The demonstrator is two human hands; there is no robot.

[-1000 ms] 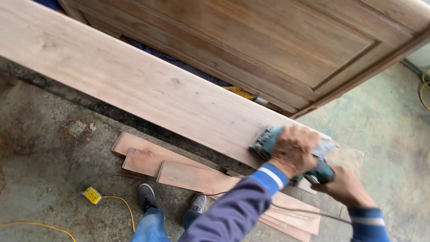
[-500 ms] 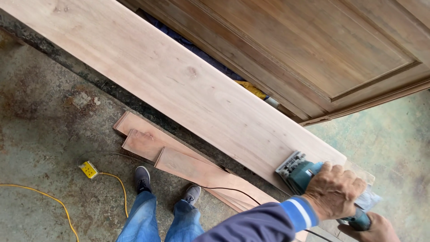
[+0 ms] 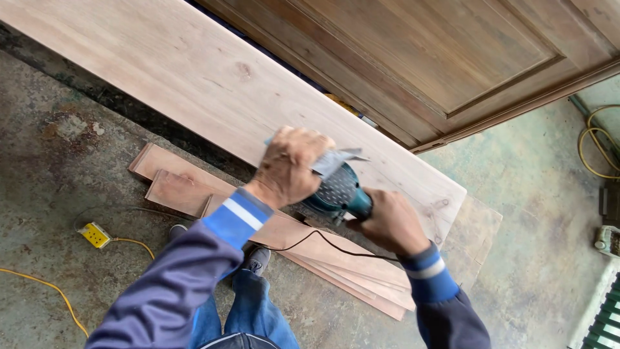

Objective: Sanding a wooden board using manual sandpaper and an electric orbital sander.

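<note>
stained grey-green concrete floor (image 3: 77, 174) spreads under everything, rust-blotched on the left. across it, running from upper left down to the right, lies a long pale plank (image 3: 194, 77), and beyond its far edge a big brown panelled door (image 3: 413, 52) lies flat. my left hand (image 3: 289, 165) is clenched over the top of a teal power sander (image 3: 337, 194), pressing down on its head; a grey sheet of sandpaper (image 3: 336, 159) sticks out from under my fingers. my right hand (image 3: 387, 223) is wrapped tight around the sander's rear grip, just behind the left one. the sander sits at the near edge of the plank, toward its right end; whether its pad lies flat on the wood i cannot tell, as my hands hide it. a thin black cord (image 3: 323, 244) trails from the tool across a stack of shorter reddish boards (image 3: 187, 187) lying on the floor below the plank. both my sleeves are dark blue with a brighter blue cuff and a white stripe. my jeans and one grey shoe (image 3: 257, 260) show beneath my arms. a yellow socket box (image 3: 95, 235) with a yellow cable (image 3: 45, 291) lies on the floor to the left, well apart from the tool. a coil of yellow hose (image 3: 597, 145) sits at the right edge.
</note>
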